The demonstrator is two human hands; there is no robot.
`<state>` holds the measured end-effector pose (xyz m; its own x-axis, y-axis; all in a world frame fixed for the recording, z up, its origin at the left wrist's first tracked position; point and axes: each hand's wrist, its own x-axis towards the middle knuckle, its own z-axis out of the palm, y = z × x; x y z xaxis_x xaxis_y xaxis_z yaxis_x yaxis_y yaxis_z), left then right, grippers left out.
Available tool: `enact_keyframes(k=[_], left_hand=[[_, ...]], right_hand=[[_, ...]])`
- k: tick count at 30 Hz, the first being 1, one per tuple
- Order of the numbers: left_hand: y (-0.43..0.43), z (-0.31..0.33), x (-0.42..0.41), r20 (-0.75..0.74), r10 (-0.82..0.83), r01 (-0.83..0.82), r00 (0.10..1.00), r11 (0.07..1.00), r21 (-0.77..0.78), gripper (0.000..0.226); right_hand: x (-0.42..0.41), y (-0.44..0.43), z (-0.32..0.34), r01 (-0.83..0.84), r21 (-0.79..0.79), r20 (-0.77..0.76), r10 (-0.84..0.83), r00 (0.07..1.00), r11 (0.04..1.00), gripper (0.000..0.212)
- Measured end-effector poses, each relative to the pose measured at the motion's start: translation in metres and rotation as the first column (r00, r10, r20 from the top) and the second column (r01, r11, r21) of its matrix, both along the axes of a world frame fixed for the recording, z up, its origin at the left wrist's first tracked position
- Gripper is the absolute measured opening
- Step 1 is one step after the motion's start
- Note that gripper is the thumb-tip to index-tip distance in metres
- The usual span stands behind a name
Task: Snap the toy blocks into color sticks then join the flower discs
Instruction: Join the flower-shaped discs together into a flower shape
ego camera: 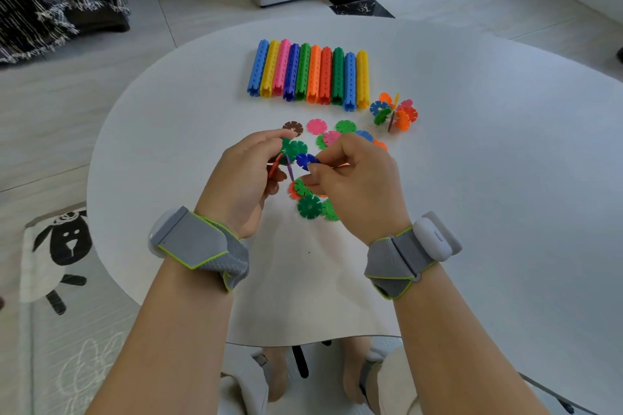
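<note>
My left hand (pixel 246 175) grips a half-built cluster (pixel 292 147) of notched plastic flower discs, green on top, above the smooth white round table (pixel 472 178). My right hand (pixel 354 175) pinches a blue disc (pixel 305 160) just beside it. Loose discs (pixel 345 126) lie flat nearby. Ten ribbed color sticks (pixel 308 74) lie side by side beyond, with a finished disc ball (pixel 394 113) next to them.

On my feed: left hand (pixel 242 178) grips a green disc cluster (pixel 294 147), right hand (pixel 354 175) pinches a blue disc (pixel 304 161) just beside it, color sticks (pixel 308 74) lined up behind.
</note>
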<state>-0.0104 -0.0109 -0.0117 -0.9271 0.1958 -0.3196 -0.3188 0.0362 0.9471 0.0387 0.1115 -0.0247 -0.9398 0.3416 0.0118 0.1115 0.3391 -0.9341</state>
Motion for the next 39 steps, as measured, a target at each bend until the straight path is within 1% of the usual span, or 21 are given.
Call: enact_keyframes(k=[3, 6, 9, 14, 19, 26, 31, 36, 39], left_hand=[[-0.001, -0.002, -0.001, -0.004, 0.003, -0.003, 1.000, 1.000, 0.010, 0.029], [-0.001, -0.002, -0.001, -0.012, -0.008, 0.008, 1.000, 1.000, -0.006, 0.028], [-0.002, -0.003, 0.000, -0.029, -0.017, 0.015, 0.999, 0.999, -0.043, 0.029], [-0.001, -0.003, 0.000, -0.065, -0.015, 0.009, 0.998, 0.996, -0.092, 0.029], [0.000, -0.004, 0.000, -0.066, -0.009, 0.002, 0.998, 0.994, -0.108, 0.029], [0.001, -0.006, 0.000, -0.118, -0.065, 0.040, 0.991, 0.979, -0.201, 0.030], [0.003, -0.006, -0.001, -0.105, -0.042, 0.025, 0.994, 0.987, -0.161, 0.031], [0.004, -0.009, 0.002, -0.101, -0.064, 0.050, 0.993, 0.989, -0.138, 0.030], [0.005, -0.007, 0.002, -0.082, -0.080, 0.073, 0.993, 0.993, -0.088, 0.028]], right_hand=[[0.000, -0.001, -0.001, -0.010, -0.007, 0.005, 0.010, 1.000, 1.000, 0.023], [0.000, -0.002, -0.002, -0.003, 0.021, 0.000, 0.003, 1.000, 1.000, 0.024], [-0.001, -0.004, -0.004, 0.007, 0.064, -0.002, -0.007, 1.000, 0.998, 0.021], [-0.002, -0.006, -0.006, 0.047, 0.088, -0.020, -0.046, 0.999, 0.995, 0.018], [-0.002, -0.005, -0.006, 0.060, 0.097, -0.014, -0.059, 0.998, 0.993, 0.024], [-0.001, -0.007, -0.008, 0.068, 0.102, -0.033, -0.065, 0.997, 0.993, 0.008], [-0.002, -0.009, -0.010, 0.087, 0.141, -0.039, -0.082, 0.996, 0.986, 0.008], [0.000, -0.010, -0.012, 0.075, 0.204, -0.075, -0.061, 0.995, 0.976, 0.007], [0.000, -0.009, -0.011, 0.106, 0.174, -0.099, -0.090, 0.991, 0.979, 0.007]])
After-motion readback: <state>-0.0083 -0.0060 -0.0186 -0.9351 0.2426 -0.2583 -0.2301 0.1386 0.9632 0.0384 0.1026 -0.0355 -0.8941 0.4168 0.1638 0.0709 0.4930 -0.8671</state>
